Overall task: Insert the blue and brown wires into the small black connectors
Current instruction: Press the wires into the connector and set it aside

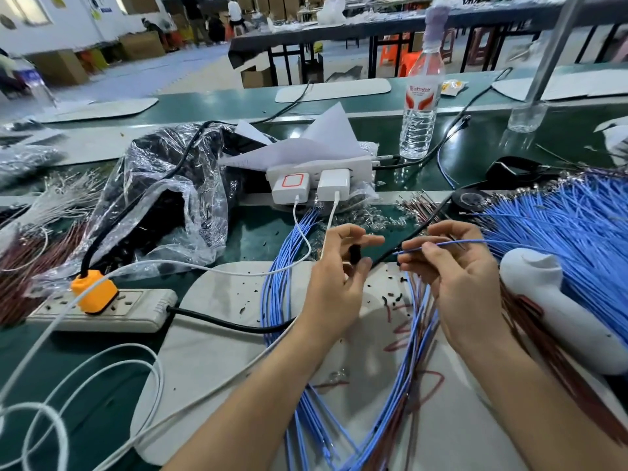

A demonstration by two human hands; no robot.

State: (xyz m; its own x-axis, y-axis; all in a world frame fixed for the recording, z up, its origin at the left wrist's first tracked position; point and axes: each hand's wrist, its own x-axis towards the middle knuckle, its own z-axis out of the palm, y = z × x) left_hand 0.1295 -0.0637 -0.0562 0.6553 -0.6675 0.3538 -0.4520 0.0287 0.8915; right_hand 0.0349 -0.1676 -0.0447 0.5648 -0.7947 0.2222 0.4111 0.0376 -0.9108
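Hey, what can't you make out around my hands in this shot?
- Head view, small black plastic connector in the left hand: its slots are hidden by the fingers.
- Head view, thin blue wire pinched by the right hand: its tip is too small to read.
- Head view, background people: blurred.

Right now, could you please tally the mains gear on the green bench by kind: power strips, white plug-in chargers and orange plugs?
Power strips: 2 (long beige plastic power strip, white plastic power strip)
White square plug-in chargers: 2 (red-outlined charger, plain charger)
Orange plugs: 1 (chunky orange plug)
Total: 5
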